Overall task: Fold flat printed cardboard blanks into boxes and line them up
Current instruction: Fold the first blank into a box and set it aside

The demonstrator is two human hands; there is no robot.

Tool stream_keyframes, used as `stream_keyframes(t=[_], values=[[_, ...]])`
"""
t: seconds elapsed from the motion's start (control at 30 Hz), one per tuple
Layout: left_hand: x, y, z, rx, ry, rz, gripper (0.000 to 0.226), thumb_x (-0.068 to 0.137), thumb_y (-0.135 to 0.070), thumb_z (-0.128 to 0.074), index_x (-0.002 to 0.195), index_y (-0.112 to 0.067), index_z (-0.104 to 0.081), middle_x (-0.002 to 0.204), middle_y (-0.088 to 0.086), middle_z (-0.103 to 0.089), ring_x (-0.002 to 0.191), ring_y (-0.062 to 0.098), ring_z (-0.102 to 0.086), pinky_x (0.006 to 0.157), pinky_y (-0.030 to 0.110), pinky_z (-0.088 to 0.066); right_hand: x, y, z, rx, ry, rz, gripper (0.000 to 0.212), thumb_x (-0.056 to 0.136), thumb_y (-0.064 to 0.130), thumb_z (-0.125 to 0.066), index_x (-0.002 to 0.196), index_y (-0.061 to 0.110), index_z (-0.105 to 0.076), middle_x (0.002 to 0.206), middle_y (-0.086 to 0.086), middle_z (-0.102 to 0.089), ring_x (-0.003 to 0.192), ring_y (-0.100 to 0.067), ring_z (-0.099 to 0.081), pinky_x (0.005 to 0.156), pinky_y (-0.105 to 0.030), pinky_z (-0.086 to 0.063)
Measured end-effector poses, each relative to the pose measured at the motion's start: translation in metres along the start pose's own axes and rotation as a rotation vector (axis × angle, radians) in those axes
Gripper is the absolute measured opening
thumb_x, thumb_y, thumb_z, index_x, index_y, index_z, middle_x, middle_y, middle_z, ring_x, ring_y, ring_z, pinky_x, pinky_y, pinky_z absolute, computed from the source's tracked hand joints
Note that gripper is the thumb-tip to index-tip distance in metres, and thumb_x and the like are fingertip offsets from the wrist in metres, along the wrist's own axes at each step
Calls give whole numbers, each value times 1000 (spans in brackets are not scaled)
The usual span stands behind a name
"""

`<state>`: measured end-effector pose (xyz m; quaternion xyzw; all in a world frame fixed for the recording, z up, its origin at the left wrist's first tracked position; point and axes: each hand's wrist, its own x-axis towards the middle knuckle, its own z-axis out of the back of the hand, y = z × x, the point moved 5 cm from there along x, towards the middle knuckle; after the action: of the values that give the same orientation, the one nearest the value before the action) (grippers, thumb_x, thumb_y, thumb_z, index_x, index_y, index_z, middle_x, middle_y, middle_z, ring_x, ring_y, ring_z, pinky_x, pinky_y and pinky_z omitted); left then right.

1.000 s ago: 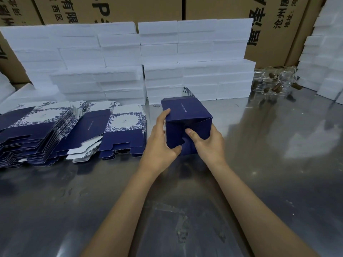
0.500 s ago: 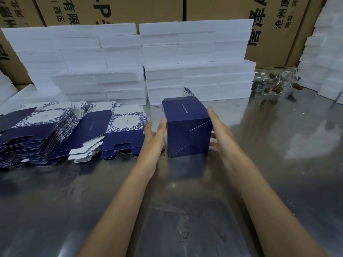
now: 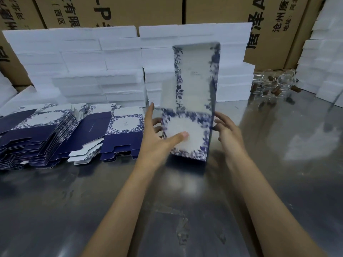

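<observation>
Nearest lay bare steel desk [image 3: 111, 210], both forearms reaching across it toward the box [image 3: 187, 138], taken here as landmark. Compared with half a second earlier, turned over: then a plain navy face up and flat palms bracing either side, now a white panel bordered with blue leaves facing the camera, with the long lid flap [image 3: 196, 75] standing open above it. Blurred by motion, so mid-turn rather than at rest; lower edge apparently touching or just above the desk, hard to tell which. Left of the box, the left hand [image 3: 157, 134], grip spread, thumb laid on the white panel and fingers reaching behind the left wall. Right of the box, the right hand [image 3: 225, 129], fingers loosely spread against the right wall; contact with it likely, no pinch visible. Judged from this: bottom already locked, body squared up, only the lid left to tuck before lining up. Further left of the box, stacks of flat blanks [image 3: 46, 134] fanned out on the desk, plenty left unfolded. Behind the box, walls of white foam blocks [image 3: 92, 62], then brown shipping cartons [image 3: 130, 10]. Far right of the box, a cluster of clear glass jars [image 3: 274, 84]. No row of finished boxes in view.
</observation>
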<state>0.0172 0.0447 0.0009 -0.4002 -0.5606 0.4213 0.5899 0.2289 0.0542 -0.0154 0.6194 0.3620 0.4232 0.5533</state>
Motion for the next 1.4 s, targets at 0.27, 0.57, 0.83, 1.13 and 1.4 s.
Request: stream_keyframes(t=[0.27, 0.57, 0.83, 1.13, 1.4], values=[[0, -1, 6, -87, -109, 81, 24, 92, -68, -44, 103, -54, -60, 100, -25, -63, 94, -3, -62, 80, 22, -50, -11, 0, -16, 122, 121, -147, 60, 74, 73, -60, 115, 32, -74, 110, 10, -77, 108, -17, -70, 91, -35, -54], [1, 3, 10, -127, -113, 197, 30, 90, -42, -69, 112, -25, -60, 108, -4, -63, 85, 1, -64, 78, 29, -49, -25, 6, -32, 149, 338, -35, 77, 74, 69, -75, 141, 41, -51, 134, 9, -67, 123, -17, -65, 111, -47, -45], [-1, -8, 13, -18, -88, 201, 20, 91, -26, -66, 81, -12, -55, 67, -1, -46, 60, 12, -44, 53, 18, -38, -17, -6, -37, 186, 301, -29, 54, 68, 41, -71, 121, 39, -63, 88, 5, -75, 81, -16, -76, 64, -31, -57], [27, -19, 13, 277, 10, 229, 29, 98, -31, -56, 78, -12, -47, 45, -5, -43, 35, 9, -41, 58, 27, -45, -20, -4, -38, 234, 362, -57, 43, 78, 31, -65, 121, 25, -66, 97, -5, -71, 93, -28, -71, 85, -44, -57], [46, -31, 22, 536, 31, 197, 37, 97, -40, -59, 76, -11, -52, 58, 4, -49, 44, 15, -47, 44, 21, -45, -23, -1, -42, 241, 363, -52, 50, 80, 30, -66, 130, 31, -62, 108, 1, -77, 103, -25, -74, 94, -48, -57]])
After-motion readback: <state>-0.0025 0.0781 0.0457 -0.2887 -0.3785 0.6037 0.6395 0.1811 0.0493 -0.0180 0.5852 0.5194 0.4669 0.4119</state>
